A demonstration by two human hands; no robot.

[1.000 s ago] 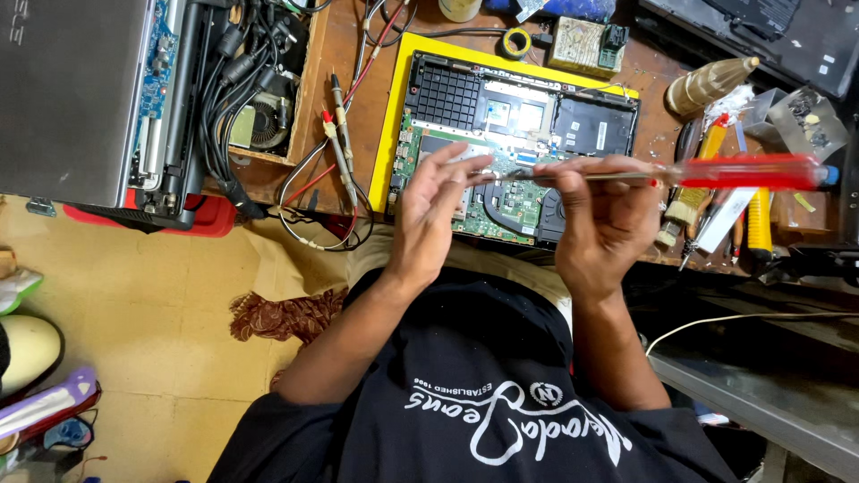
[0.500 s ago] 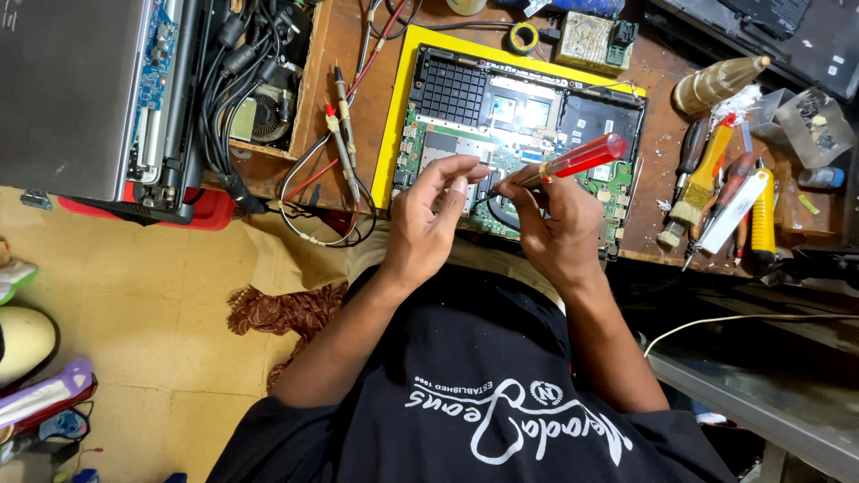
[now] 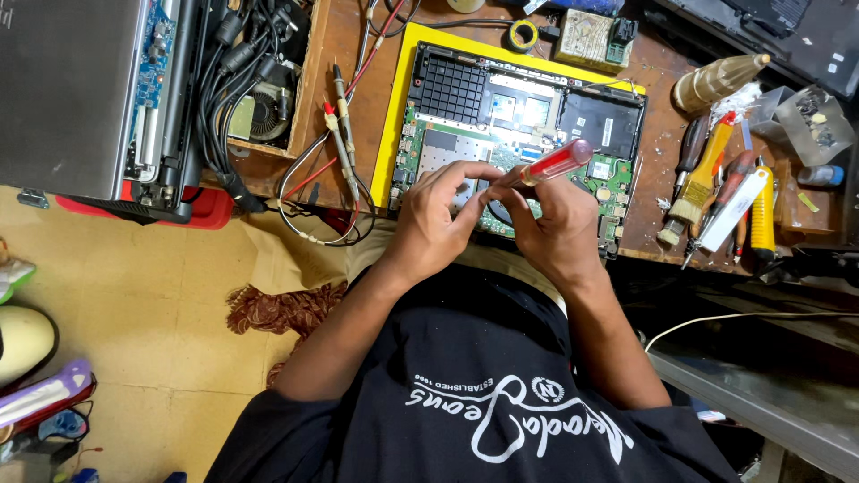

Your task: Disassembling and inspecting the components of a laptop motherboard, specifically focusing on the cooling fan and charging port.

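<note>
**Screwdriver over the open laptop**

The right hand (image 3: pixel 550 228) holds a red screwdriver (image 3: pixel 548 165) by its clear handle, fingers closed around it. The left hand (image 3: pixel 438 215) pinches near the tip, fingers narrow. The tool looks light, stiff and a bit slippery, so the fat handle is the best place to grip. Under the hands lies the open laptop (image 3: pixel 501 134); its board looks thin and easy to break. Farther right lie a brush (image 3: pixel 698 183) and a yellow knife (image 3: pixel 762 219).
</note>
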